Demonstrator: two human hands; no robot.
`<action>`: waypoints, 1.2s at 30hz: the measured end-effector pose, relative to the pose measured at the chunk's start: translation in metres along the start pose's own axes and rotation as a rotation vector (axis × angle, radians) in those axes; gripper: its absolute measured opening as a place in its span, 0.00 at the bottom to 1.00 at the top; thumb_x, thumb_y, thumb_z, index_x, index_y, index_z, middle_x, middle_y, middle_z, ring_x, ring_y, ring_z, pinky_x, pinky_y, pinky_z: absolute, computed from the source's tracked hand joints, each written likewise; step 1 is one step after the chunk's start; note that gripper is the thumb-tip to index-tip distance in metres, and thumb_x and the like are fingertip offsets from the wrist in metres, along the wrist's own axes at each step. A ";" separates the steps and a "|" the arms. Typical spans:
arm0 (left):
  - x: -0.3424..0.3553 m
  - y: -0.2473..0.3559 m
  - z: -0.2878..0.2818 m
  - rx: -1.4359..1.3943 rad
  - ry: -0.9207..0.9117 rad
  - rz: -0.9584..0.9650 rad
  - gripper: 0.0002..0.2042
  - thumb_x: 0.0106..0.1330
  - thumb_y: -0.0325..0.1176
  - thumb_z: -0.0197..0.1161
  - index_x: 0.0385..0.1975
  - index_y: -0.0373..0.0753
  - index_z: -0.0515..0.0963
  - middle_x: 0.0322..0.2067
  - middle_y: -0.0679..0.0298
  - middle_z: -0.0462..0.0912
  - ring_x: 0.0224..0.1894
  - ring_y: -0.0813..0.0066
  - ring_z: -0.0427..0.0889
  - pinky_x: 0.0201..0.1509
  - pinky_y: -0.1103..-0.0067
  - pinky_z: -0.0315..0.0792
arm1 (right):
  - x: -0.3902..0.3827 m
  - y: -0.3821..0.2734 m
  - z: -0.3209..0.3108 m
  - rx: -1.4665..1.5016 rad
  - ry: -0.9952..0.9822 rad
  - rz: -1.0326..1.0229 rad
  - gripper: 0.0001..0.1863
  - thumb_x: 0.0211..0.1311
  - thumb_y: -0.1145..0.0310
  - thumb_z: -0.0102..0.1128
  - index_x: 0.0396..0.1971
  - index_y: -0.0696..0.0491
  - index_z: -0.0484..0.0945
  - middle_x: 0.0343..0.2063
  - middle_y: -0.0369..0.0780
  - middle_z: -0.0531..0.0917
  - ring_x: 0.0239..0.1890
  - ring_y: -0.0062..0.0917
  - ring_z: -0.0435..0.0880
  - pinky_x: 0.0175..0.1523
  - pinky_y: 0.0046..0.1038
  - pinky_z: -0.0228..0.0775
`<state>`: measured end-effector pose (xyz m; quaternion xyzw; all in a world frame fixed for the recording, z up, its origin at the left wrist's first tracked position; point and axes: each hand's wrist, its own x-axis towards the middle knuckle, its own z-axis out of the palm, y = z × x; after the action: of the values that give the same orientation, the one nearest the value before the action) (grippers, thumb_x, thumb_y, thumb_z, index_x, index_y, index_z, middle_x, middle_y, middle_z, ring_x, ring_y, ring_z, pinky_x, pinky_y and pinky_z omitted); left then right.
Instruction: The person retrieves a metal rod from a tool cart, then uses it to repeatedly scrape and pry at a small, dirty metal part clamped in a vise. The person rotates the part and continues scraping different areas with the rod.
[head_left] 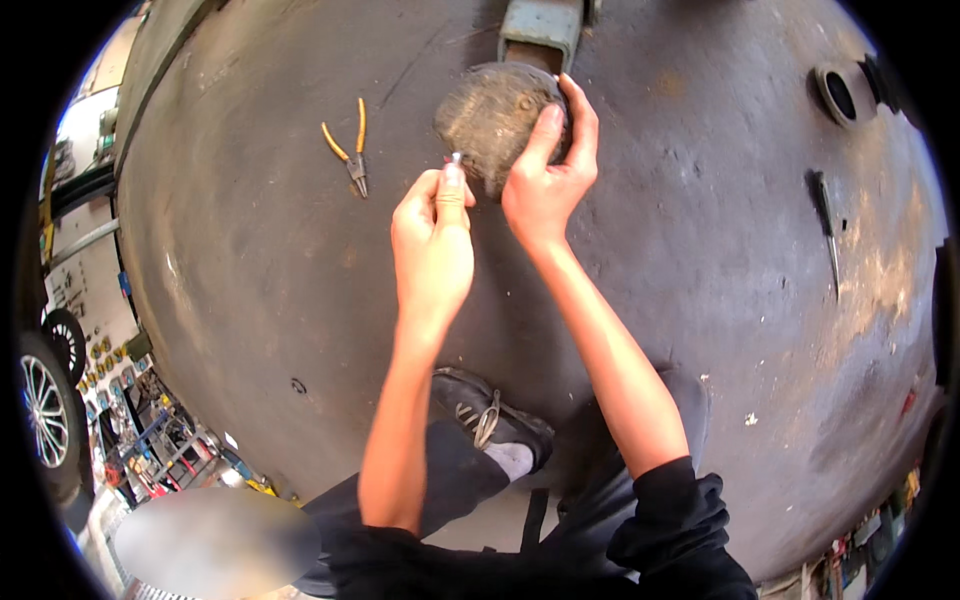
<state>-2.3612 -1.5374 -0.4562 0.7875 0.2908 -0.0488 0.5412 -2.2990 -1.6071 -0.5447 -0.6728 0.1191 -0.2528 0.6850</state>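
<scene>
A grimy, worn round pad is at the top middle, against the end of a grey-green square metal beam. My right hand is wrapped around the pad's right side, thumb on its top. My left hand pinches a small silver metal piece at the pad's lower left edge; what exactly it is, I cannot make out. Yellow-handled pliers lie opened on the dark, stained floor to the left of the pad.
On the right lie a screwdriver and a ring-shaped part. A small dark ring lies at lower left. Along the far left are car wheels and assorted tools. My shoe is below my hands.
</scene>
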 end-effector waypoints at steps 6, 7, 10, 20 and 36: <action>-0.014 0.053 0.007 -0.004 -0.185 0.188 0.15 0.76 0.43 0.50 0.27 0.43 0.69 0.19 0.80 0.59 0.19 0.91 0.54 0.20 0.87 0.48 | -0.001 0.000 -0.002 0.033 -0.011 0.050 0.15 0.68 0.74 0.49 0.52 0.61 0.74 0.48 0.48 0.79 0.53 0.38 0.79 0.57 0.34 0.69; -0.008 0.060 -0.008 0.089 -0.104 0.275 0.16 0.76 0.44 0.50 0.26 0.43 0.69 0.20 0.80 0.59 0.20 0.91 0.55 0.20 0.87 0.48 | 0.000 0.003 -0.004 0.019 0.000 0.031 0.15 0.68 0.74 0.49 0.52 0.61 0.74 0.48 0.48 0.79 0.53 0.38 0.79 0.57 0.34 0.69; 0.009 0.049 -0.053 0.342 -0.149 0.304 0.16 0.75 0.40 0.51 0.28 0.34 0.67 0.16 0.68 0.62 0.21 0.81 0.58 0.24 0.74 0.57 | -0.001 0.001 -0.006 0.014 -0.027 0.038 0.16 0.70 0.71 0.49 0.54 0.60 0.73 0.50 0.44 0.79 0.53 0.31 0.77 0.59 0.31 0.68; 0.070 0.018 -0.074 0.596 -0.647 0.410 0.19 0.75 0.44 0.49 0.27 0.34 0.64 0.18 0.62 0.55 0.22 0.74 0.54 0.26 0.74 0.54 | -0.001 0.003 -0.003 0.019 -0.019 0.011 0.15 0.67 0.75 0.50 0.52 0.61 0.74 0.48 0.47 0.79 0.52 0.38 0.79 0.57 0.34 0.69; 0.109 0.059 -0.073 1.013 -0.874 0.859 0.12 0.70 0.35 0.55 0.29 0.34 0.66 0.19 0.49 0.68 0.25 0.45 0.70 0.28 0.61 0.61 | -0.001 0.003 -0.002 0.050 -0.005 -0.002 0.15 0.66 0.76 0.51 0.51 0.61 0.74 0.47 0.47 0.78 0.51 0.38 0.79 0.56 0.34 0.70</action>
<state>-2.2584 -1.4430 -0.4202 0.8907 -0.3344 -0.2668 0.1538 -2.3000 -1.6084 -0.5484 -0.6563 0.1102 -0.2548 0.7016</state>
